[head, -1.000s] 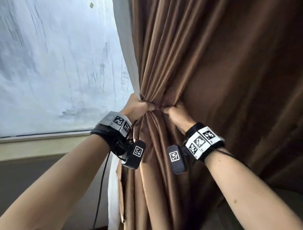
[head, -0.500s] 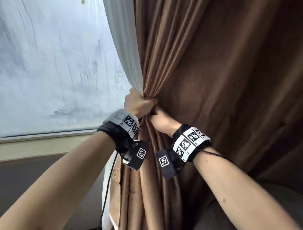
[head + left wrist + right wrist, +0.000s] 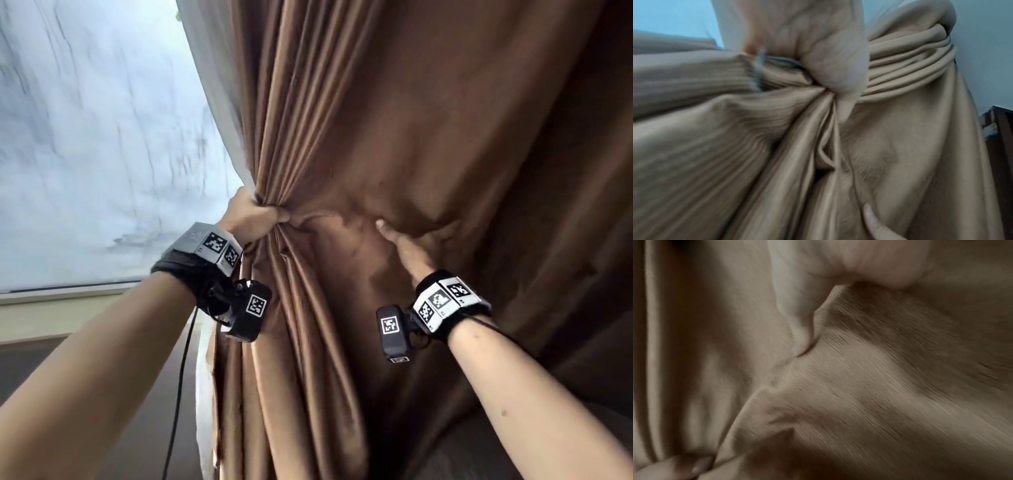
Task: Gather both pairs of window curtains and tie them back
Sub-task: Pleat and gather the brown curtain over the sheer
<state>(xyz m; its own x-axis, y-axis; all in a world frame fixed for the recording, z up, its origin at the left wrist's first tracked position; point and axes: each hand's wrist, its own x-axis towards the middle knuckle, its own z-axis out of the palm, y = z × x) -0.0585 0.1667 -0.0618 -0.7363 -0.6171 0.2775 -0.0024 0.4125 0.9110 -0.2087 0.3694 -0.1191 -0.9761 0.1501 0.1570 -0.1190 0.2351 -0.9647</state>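
Observation:
A brown curtain [image 3: 411,120] hangs ahead, with a white sheer curtain [image 3: 219,113] along its left edge. My left hand [image 3: 253,219] grips the gathered folds in a fist at about waist height; the left wrist view shows its thumb [image 3: 838,73] clamped over the bunch. My right hand [image 3: 406,248] is to the right of the bunch, in the looser cloth. Its thumb [image 3: 799,331] lies on the front of a fold and its fingers are hidden behind it. Both wrist views are blurred.
The bright window pane [image 3: 85,137] and its pale sill [image 3: 68,301] fill the left side. A black cable [image 3: 178,394] hangs from my left wrist. Dark wooden furniture [image 3: 1001,146] stands at the right edge of the left wrist view.
My right hand has left the bunch beside my left hand and moved right into the loose brown cloth. My left hand keeps its grip on the gathered folds.

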